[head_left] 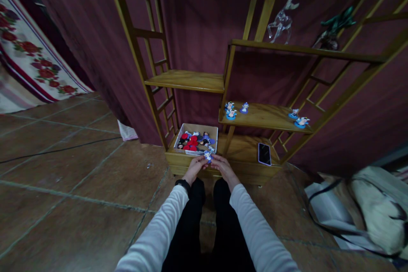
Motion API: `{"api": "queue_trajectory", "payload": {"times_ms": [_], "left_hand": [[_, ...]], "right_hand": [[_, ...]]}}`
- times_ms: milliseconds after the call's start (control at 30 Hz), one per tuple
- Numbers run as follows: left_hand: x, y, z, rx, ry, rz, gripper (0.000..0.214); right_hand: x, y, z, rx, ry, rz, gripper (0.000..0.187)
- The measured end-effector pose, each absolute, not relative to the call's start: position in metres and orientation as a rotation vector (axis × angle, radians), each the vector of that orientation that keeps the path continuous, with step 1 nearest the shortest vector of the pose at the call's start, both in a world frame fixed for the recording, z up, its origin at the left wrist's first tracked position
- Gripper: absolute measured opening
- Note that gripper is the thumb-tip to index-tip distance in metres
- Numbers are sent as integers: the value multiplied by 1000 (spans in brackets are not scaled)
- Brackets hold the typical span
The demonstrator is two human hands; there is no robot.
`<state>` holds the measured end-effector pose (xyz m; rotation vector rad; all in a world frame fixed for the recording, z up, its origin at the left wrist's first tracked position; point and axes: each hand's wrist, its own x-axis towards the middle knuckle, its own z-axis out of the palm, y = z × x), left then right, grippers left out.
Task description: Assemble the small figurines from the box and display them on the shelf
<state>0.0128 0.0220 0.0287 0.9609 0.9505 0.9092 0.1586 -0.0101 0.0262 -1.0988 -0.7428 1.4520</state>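
Note:
My left hand [195,165] and my right hand [223,166] meet in front of the wooden shelf unit [191,80], fingers pinched together on a small blue and white figurine [208,156]. Just behind them a white box [213,129] on the bottom shelf holds several small red, black and blue figures. More blue figurines [231,112] stand on the middle shelf, with two more blue figurines [298,119] at its right end.
A black phone [264,154] lies on the bottom shelf to the right. A glass deer [282,19] and a green ornament [334,25] sit on the top shelf. A beige bag [376,212] lies on the tiled floor at right. A dark red curtain hangs behind.

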Motion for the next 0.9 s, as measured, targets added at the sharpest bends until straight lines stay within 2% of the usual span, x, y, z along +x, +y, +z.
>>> {"api": "queue_trajectory", "payload": {"times_ms": [533,900], "left_hand": [[13,20,35,963,917,902,37],[12,18,38,956,874,878,31]], "right_hand": [[159,-8,22,-1076,-709,1442,43],[157,-10,28,-1078,-765,1456,38]]}}
